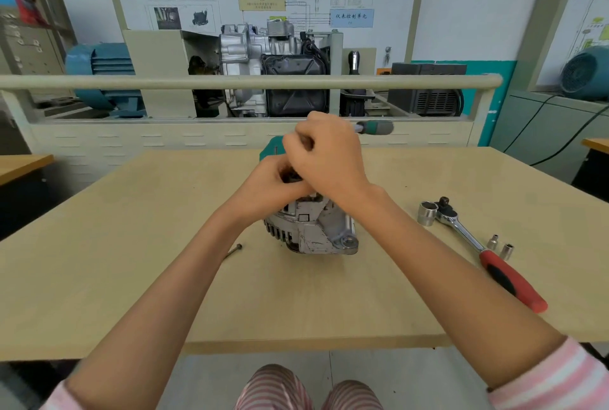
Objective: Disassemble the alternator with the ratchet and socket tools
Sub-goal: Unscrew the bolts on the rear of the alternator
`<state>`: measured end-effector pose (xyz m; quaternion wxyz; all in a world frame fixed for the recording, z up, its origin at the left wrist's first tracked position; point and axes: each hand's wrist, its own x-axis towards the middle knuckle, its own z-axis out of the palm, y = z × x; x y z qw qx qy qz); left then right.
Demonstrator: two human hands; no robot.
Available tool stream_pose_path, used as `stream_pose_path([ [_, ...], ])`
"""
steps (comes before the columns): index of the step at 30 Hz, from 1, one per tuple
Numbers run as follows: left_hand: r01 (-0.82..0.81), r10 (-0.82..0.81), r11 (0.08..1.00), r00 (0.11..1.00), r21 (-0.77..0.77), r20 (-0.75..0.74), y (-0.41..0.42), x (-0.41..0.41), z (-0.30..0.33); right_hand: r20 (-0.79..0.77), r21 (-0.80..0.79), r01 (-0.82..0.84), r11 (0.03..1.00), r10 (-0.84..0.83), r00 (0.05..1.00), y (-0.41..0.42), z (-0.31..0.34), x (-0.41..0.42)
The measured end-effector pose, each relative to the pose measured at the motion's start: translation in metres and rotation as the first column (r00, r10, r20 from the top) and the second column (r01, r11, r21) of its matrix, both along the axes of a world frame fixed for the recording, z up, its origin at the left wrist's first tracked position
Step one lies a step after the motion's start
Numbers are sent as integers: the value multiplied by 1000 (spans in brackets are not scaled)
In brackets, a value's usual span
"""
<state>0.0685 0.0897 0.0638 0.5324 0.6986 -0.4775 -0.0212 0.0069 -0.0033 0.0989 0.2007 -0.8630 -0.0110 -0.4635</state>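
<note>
A silver alternator (pixel 313 231) stands in the middle of the wooden table (pixel 131 278). My left hand (pixel 270 187) grips its top from the left, fingers curled over the upper housing. My right hand (pixel 326 159) is above it, curled round a small ratchet whose green-and-grey handle (pixel 377 128) sticks out to the right, blurred. The ratchet's head and the fastener under it are hidden by my hands. A bigger ratchet with a red-and-black handle (pixel 487 251) lies on the table to the right, with a large socket (pixel 427 213) beside its head.
Two small sockets (pixel 501 246) lie by the big ratchet's shaft. A long loose bolt (pixel 232 251) lies left of the alternator. A green case (pixel 270 149) sits behind my hands. A railing (pixel 230 81) and engine display stand beyond the table's far edge.
</note>
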Motion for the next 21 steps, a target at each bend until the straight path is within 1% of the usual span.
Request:
stream_pose_path([
  [1,10,-10,1000,1000,4,3,0,0,0,4,56,-97,994,97,995,-2,1,0],
  [3,15,-15,1000,1000,-10,-6,0,3,-1,54,152,-269,951,263,963,-6,1,0],
  [5,6,-6,1000,1000,-25,-9,0,6,-2,73,169,-323,931,315,946,-7,0,-1],
  [6,-1,1,1000,1000,-25,-6,0,7,-2,76,135,-303,943,295,953,-6,-1,-2],
  [7,-11,11,1000,1000,-21,4,-1,7,-2,63,62,-230,971,226,972,-4,-2,-1],
  [8,-21,21,1000,1000,-22,14,-2,6,-2,35,-54,-77,996,79,996,-1,-3,0],
  [9,-34,34,999,999,-31,21,-3,4,-1,16,-198,139,970,-139,990,4,-5,3],
  [10,-46,47,998,999,-45,27,-4,2,0,6,-314,327,891,-343,939,10,-5,5],
  [11,-51,53,997,998,-54,27,-5,1,0,-8,-372,434,821,-470,883,14,-4,6],
  [12,-53,54,997,998,-55,21,-5,0,0,-20,-379,470,797,-515,857,15,-3,7],
  [13,-54,55,997,998,-49,12,-5,0,0,-35,-360,451,817,-495,868,15,-1,7],
  [14,-56,56,998,998,-37,4,-5,1,0,-53,-317,386,867,-422,905,12,1,5],
  [16,-43,43,999,999,-1,1,-2,2,-1,-57,-157,150,976,-161,985,5,2,1],
  [17,-26,26,1000,1000,4,1,-1,3,-1,-28,-66,18,998,-20,999,2,1,0],
  [18,-7,7,1000,1000,0,3,0,4,-1,8,3,-86,996,86,996,-1,1,0],
  [19,9,-9,1000,1000,-7,9,1,3,0,32,44,-150,988,149,988,-1,1,0],
  [21,16,-16,1000,1000,-20,9,1,2,0,42,59,-186,981,184,982,-1,1,0],
])
